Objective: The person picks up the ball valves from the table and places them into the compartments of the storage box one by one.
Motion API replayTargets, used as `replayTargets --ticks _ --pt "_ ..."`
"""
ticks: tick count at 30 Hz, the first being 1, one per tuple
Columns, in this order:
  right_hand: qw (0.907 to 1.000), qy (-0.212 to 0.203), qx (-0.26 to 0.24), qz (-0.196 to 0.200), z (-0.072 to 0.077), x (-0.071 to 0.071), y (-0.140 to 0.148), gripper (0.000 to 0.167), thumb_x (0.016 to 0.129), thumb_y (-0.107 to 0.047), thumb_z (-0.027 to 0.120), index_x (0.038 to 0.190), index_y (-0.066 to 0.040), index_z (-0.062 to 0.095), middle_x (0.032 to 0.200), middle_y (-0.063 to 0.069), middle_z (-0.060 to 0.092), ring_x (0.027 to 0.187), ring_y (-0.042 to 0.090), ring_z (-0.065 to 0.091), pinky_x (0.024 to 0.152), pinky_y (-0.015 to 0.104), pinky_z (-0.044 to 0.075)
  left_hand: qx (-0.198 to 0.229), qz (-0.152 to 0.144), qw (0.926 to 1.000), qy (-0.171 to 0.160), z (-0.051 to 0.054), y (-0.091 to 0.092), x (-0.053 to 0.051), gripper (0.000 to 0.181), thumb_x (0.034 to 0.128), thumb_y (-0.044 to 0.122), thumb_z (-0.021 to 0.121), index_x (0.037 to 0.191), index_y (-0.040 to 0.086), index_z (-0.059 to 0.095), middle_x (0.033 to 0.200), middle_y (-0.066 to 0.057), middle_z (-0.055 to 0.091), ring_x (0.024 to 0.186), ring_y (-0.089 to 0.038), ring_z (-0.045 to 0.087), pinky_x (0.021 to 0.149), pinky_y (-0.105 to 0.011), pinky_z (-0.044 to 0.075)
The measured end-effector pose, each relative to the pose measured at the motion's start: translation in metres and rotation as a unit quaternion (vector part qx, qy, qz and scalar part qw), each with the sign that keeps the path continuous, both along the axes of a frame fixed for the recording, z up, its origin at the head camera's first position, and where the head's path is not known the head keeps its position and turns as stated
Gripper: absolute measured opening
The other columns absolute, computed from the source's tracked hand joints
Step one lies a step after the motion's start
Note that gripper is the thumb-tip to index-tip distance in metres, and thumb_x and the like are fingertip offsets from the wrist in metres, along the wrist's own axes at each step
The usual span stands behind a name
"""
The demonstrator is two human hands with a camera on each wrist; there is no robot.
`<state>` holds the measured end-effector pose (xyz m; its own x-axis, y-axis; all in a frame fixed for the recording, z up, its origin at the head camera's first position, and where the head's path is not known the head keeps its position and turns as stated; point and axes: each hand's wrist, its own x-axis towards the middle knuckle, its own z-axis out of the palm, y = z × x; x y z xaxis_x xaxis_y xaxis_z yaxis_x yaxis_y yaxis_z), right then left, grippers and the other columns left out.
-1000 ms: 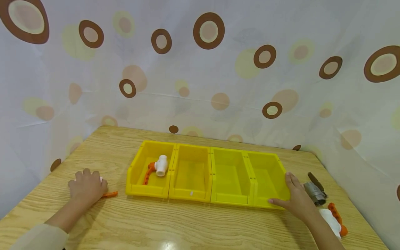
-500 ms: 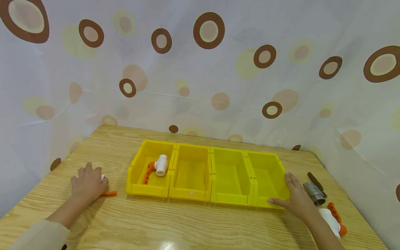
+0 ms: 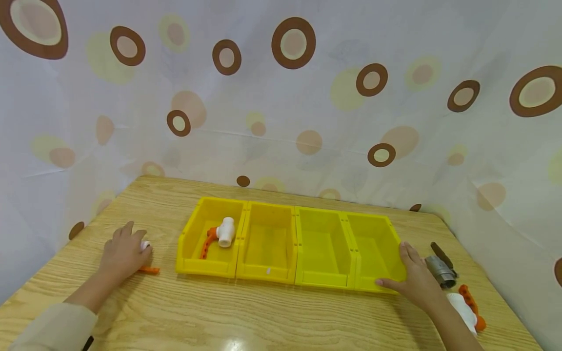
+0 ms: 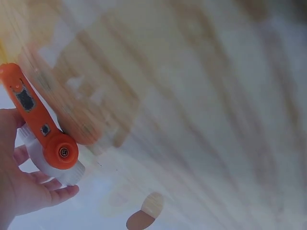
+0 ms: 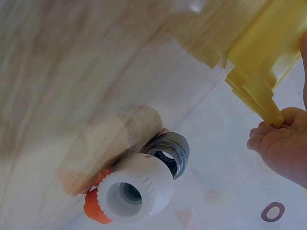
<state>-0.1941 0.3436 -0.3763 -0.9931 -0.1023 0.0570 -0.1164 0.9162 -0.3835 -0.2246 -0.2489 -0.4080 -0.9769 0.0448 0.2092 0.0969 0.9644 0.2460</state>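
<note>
My left hand (image 3: 123,252) lies over a white ball valve with an orange lever (image 3: 149,269) on the table's left side. In the left wrist view, the fingers (image 4: 43,194) curl about the white body (image 4: 41,155), and the orange lever (image 4: 31,108) faces the camera. The palm hides most of this valve in the head view. My right hand (image 3: 419,278) grips the right-end yellow bin (image 3: 373,256), thumb over its front corner and fingers along the side wall. The right wrist view shows that hand (image 5: 283,143) at the bin's corner (image 5: 261,96).
Four joined bins form a row; the leftmost (image 3: 206,267) holds another white ball valve (image 3: 226,232) with an orange lever. Right of the row lie a grey metal valve (image 3: 440,272) and a white valve (image 3: 463,312) with an orange lever. A patterned cloth (image 3: 281,112) stands behind the table.
My left hand has shifted slightly right and away from me, and turned a little; the orange lever beneath it has moved slightly left. The right hand stays on the bin.
</note>
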Motion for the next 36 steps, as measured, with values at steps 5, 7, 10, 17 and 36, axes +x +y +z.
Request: replayTargets --ticks 5,7,10,17,36 --pt "1.0 0.003 0.004 0.001 0.0 -0.001 0.0 0.119 0.072 -0.054 0.07 0.143 0.012 0.001 0.148 0.036 0.0 0.127 0.062 0.011 0.099 0.071 0.017 -0.007 -0.017 0.9998 0.006 0.0 -0.001 -0.001 0.04 0.0858 0.015 0.056 0.115 -0.011 0.054 0.128 -0.041 0.035 0.111 -0.058 0.038 0.079 -0.069 0.04" --pt "1.0 0.004 0.004 0.002 0.0 -0.001 0.0 0.119 0.072 -0.054 0.07 0.143 0.012 0.001 0.148 0.036 0.0 0.127 0.062 0.012 0.098 0.071 0.017 -0.006 -0.022 0.9997 0.006 -0.001 0.0 -0.002 0.039 0.0859 0.014 0.056 0.116 -0.01 0.055 0.128 -0.041 0.036 0.111 -0.059 0.039 0.08 -0.07 0.039" --pt "1.0 0.004 0.003 0.003 -0.001 -0.001 0.001 0.119 0.072 -0.054 0.07 0.143 0.011 0.0 0.148 0.036 0.0 0.127 0.062 0.011 0.098 0.071 0.017 -0.007 -0.035 0.9993 0.009 0.0 0.0 -0.004 0.038 0.0848 0.012 0.058 0.116 -0.009 0.056 0.128 -0.041 0.039 0.111 -0.059 0.04 0.081 -0.072 0.037" --pt "1.0 -0.001 0.005 -0.001 -0.001 -0.001 0.0 0.119 0.072 -0.054 0.07 0.144 0.011 0.0 0.149 0.035 0.0 0.126 0.063 0.012 0.097 0.072 0.018 0.005 -0.073 0.9972 0.014 0.0 -0.001 -0.008 0.036 0.0845 0.008 0.058 0.118 -0.006 0.057 0.128 -0.038 0.042 0.114 -0.057 0.041 0.084 -0.078 0.03" --pt "0.9999 0.002 0.016 -0.001 0.001 0.001 -0.002 0.119 0.071 -0.054 0.071 0.143 0.014 0.005 0.147 0.038 0.004 0.126 0.062 0.015 0.098 0.071 0.02 0.022 0.079 0.9962 -0.029 0.014 0.025 0.002 0.034 0.0872 0.015 0.052 0.102 -0.015 0.055 0.101 -0.035 0.052 0.089 -0.052 0.05 0.059 -0.056 0.048"
